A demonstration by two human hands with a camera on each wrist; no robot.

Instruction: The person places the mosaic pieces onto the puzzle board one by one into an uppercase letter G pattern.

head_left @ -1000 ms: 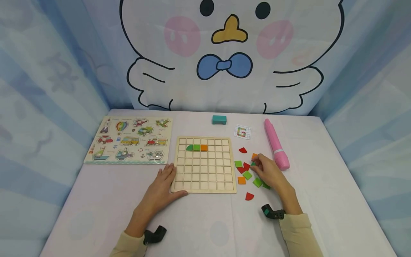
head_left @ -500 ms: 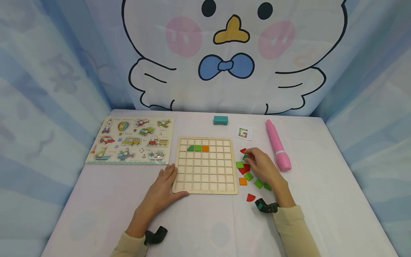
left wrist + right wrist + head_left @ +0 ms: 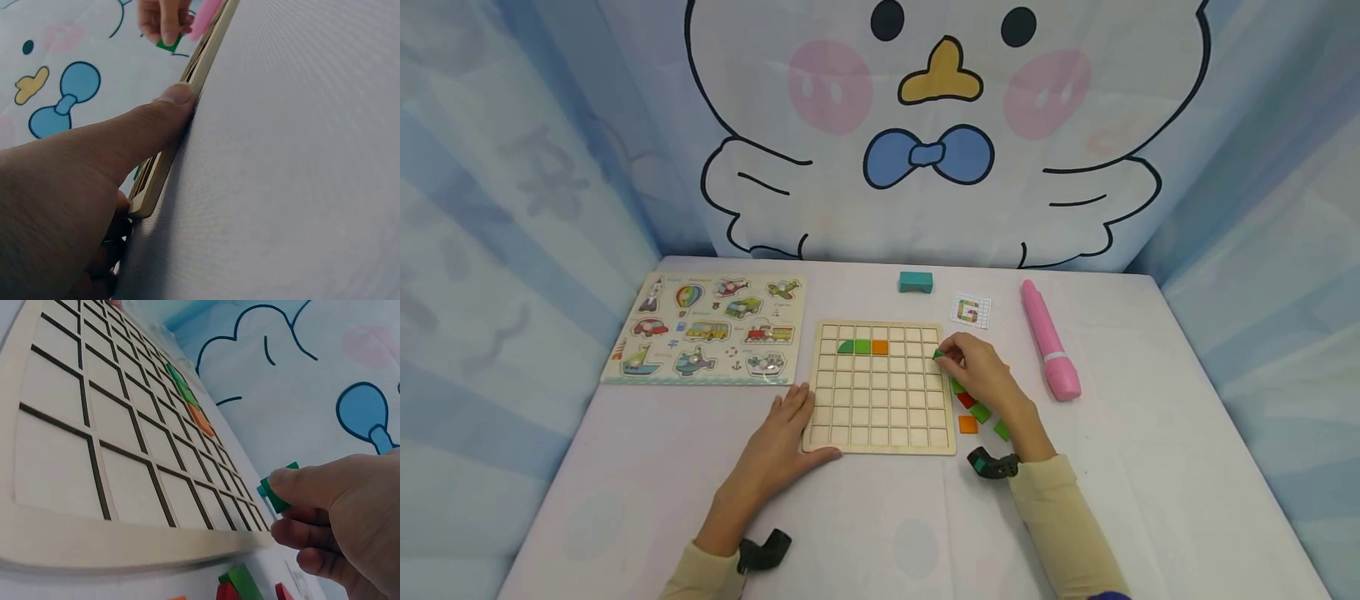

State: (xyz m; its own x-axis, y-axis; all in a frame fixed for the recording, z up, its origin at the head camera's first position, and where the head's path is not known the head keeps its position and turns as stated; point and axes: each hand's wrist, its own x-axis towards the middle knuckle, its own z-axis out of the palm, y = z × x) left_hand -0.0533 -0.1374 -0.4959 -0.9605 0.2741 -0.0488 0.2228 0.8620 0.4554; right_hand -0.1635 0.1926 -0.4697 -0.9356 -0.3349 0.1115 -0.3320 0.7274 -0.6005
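Note:
A wooden grid board [image 3: 880, 400] lies on the table; two green tiles [image 3: 854, 347] and an orange tile [image 3: 880, 347] sit side by side in one of its upper rows. At the board's lower left corner rests my left hand [image 3: 775, 435], fingers along the left side and the thumb [image 3: 178, 94] against the front edge. My right hand [image 3: 985, 373] pinches a small green tile [image 3: 278, 487] between thumb and fingertips, just over the board's right edge. The tile's full shape is partly hidden by the thumb.
Loose green, red and orange tiles [image 3: 968, 425] lie right of the board, several partly under my right hand. Behind them is a small pattern card [image 3: 972, 311]. A teal block [image 3: 916, 282], a pink stick-shaped object [image 3: 1049, 342] and a vehicle picture puzzle [image 3: 703, 329] stand around.
My right hand has moved left from the loose tiles to the board's right edge, carrying the green tile. My left hand has stayed at the board's corner.

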